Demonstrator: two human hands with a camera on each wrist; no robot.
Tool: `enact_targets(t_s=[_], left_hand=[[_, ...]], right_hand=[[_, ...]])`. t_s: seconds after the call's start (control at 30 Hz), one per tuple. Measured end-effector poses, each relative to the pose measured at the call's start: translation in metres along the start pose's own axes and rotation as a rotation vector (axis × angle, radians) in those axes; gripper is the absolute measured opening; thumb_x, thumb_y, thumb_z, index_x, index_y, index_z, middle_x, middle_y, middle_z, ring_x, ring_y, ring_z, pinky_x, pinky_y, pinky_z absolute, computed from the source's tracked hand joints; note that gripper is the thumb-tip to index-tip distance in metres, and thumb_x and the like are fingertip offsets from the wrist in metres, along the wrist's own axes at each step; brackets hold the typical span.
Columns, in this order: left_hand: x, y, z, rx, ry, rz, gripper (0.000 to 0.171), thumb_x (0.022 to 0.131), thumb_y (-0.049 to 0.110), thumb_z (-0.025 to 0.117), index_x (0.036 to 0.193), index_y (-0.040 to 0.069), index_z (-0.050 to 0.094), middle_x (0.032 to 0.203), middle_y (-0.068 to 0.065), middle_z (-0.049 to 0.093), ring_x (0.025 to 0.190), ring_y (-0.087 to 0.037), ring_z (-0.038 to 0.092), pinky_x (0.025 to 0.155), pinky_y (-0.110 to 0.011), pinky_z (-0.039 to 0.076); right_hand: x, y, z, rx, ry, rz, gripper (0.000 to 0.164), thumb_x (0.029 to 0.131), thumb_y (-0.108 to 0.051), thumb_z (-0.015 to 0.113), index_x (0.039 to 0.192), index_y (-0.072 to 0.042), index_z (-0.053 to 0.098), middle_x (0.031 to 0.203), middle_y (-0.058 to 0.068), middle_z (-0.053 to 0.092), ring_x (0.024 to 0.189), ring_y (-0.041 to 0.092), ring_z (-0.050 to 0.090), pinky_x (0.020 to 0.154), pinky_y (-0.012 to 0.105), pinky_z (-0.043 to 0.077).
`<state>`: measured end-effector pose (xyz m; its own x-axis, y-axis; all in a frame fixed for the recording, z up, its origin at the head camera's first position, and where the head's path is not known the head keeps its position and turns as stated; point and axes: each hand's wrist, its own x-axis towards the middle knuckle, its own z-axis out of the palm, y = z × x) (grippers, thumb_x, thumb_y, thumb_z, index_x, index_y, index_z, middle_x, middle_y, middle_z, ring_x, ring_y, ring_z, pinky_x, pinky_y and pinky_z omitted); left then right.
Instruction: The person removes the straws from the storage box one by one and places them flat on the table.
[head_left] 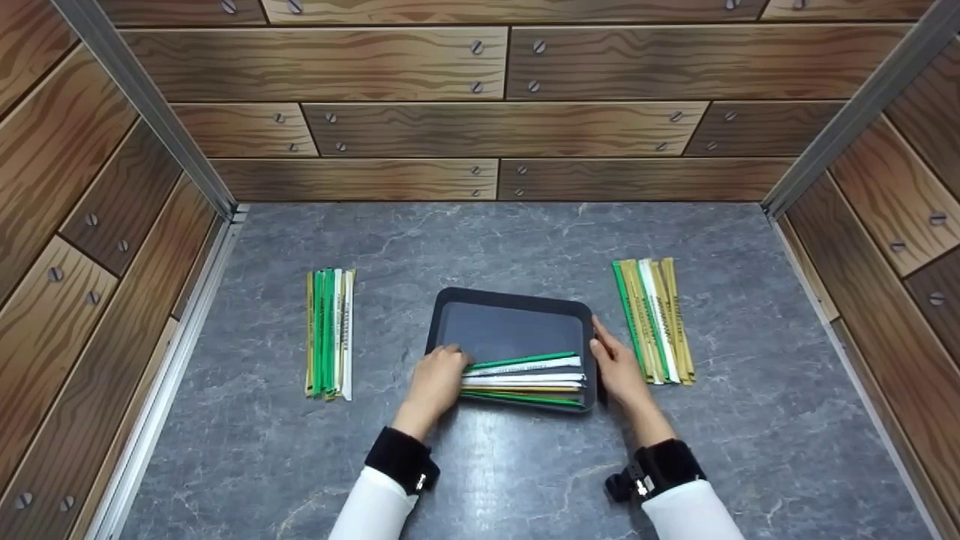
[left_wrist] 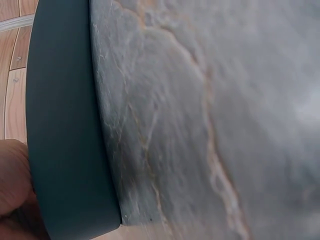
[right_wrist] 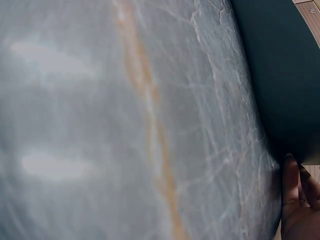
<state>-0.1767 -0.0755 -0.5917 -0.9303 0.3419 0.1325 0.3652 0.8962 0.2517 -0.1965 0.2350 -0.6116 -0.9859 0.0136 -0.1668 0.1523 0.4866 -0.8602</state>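
A dark grey tray (head_left: 495, 322) sits slightly turned on the tabletop. Green, white and gold paper-wrapped straws (head_left: 525, 380) lie across its near half. My left hand (head_left: 437, 379) grips the tray's left side, fingers curled over the rim beside the straws' left ends. At the tray's right side, my right hand (head_left: 621, 371) touches the outer wall with fairly straight fingers and thumb. In the left wrist view, the tray's near wall (left_wrist: 65, 120) hides part of the left hand (left_wrist: 14, 180). The right wrist view shows the right hand (right_wrist: 300, 205) at the tray's corner.
A bundle of green, gold and white wrapped straws (head_left: 328, 334) lies left of the tray. Another bundle (head_left: 654, 322) lies to the right, close beside the right hand. Wood-patterned walls (head_left: 420, 127) enclose the grey marbled tabletop (head_left: 495, 480) at the back and sides.
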Motion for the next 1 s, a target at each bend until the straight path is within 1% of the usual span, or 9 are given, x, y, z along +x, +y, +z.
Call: enact_targets(t_s=[0.13,0.23,0.37,0.5,0.63,0.73,0.87,0.97,1.0], left_hand=[[0.0,-0.001,-0.002,-0.071,0.033,-0.006,0.023,0.088,0.005,0.062,0.102,0.015,0.078,0.096,-0.005,0.069,0.089,-0.025,0.066,0.075,-0.042,0.054],[0.0,-0.003,-0.004,-0.132,0.064,-0.016,0.028,0.089,-0.001,0.061,0.109,0.013,0.076,0.099,-0.007,0.068,0.091,-0.025,0.066,0.077,-0.041,0.054],[-0.002,-0.007,-0.01,-0.187,0.15,-0.044,0.034,0.087,-0.008,0.062,0.114,0.01,0.073,0.095,-0.008,0.067,0.086,-0.027,0.067,0.073,-0.041,0.055],[-0.006,-0.013,-0.02,-0.24,0.266,-0.106,0.037,0.084,-0.009,0.065,0.117,0.007,0.071,0.095,-0.01,0.068,0.081,-0.03,0.068,0.068,-0.043,0.056],[-0.01,-0.026,-0.028,-0.282,0.371,-0.178,0.037,0.083,-0.008,0.068,0.118,0.002,0.07,0.098,-0.015,0.068,0.084,-0.034,0.068,0.072,-0.045,0.056],[-0.015,-0.04,-0.031,-0.304,0.421,-0.234,0.036,0.082,-0.009,0.068,0.117,-0.002,0.069,0.098,-0.019,0.068,0.086,-0.037,0.067,0.076,-0.046,0.055],[-0.024,-0.06,-0.036,-0.351,0.423,-0.337,0.036,0.083,-0.011,0.065,0.118,-0.006,0.066,0.099,-0.023,0.067,0.087,-0.038,0.067,0.075,-0.046,0.056],[-0.032,-0.073,-0.041,-0.355,0.393,-0.436,0.034,0.086,-0.01,0.062,0.119,-0.008,0.065,0.103,-0.026,0.067,0.09,-0.04,0.066,0.076,-0.048,0.055],[-0.034,-0.076,-0.043,-0.342,0.387,-0.467,0.033,0.086,-0.01,0.061,0.119,-0.008,0.065,0.104,-0.027,0.066,0.092,-0.042,0.065,0.078,-0.05,0.054]], right_hand=[[0.001,0.0,0.0,0.008,0.007,-0.013,0.052,0.106,-0.024,0.044,0.155,-0.017,0.03,0.155,0.018,0.03,0.141,0.038,0.028,0.113,0.049,0.025],[0.002,0.0,0.0,0.01,0.008,-0.018,0.051,0.106,-0.023,0.045,0.155,-0.017,0.031,0.154,0.019,0.031,0.141,0.038,0.029,0.113,0.049,0.025],[0.002,0.0,0.0,0.01,0.003,-0.016,0.051,0.106,-0.023,0.044,0.155,-0.017,0.03,0.154,0.02,0.03,0.141,0.039,0.028,0.113,0.049,0.024],[0.002,0.0,0.0,0.008,0.005,-0.017,0.051,0.106,-0.022,0.044,0.155,-0.017,0.031,0.154,0.02,0.03,0.141,0.039,0.028,0.114,0.05,0.023],[0.001,-0.001,0.0,-0.004,0.003,-0.02,0.052,0.106,-0.024,0.044,0.155,-0.016,0.03,0.155,0.02,0.029,0.141,0.04,0.027,0.113,0.05,0.023],[0.0,-0.001,0.0,-0.021,0.004,-0.013,0.052,0.106,-0.025,0.043,0.155,-0.016,0.03,0.155,0.02,0.029,0.141,0.04,0.028,0.113,0.051,0.024],[-0.001,0.0,0.0,-0.013,0.009,-0.018,0.051,0.106,-0.023,0.044,0.155,-0.015,0.03,0.154,0.019,0.031,0.14,0.039,0.029,0.113,0.05,0.025],[0.0,0.0,0.001,0.005,0.016,-0.036,0.051,0.106,-0.021,0.044,0.154,-0.013,0.032,0.154,0.02,0.032,0.14,0.039,0.03,0.112,0.049,0.026],[0.0,0.0,0.001,0.003,0.021,-0.04,0.05,0.106,-0.021,0.044,0.154,-0.013,0.032,0.153,0.02,0.033,0.14,0.039,0.031,0.112,0.049,0.026]])
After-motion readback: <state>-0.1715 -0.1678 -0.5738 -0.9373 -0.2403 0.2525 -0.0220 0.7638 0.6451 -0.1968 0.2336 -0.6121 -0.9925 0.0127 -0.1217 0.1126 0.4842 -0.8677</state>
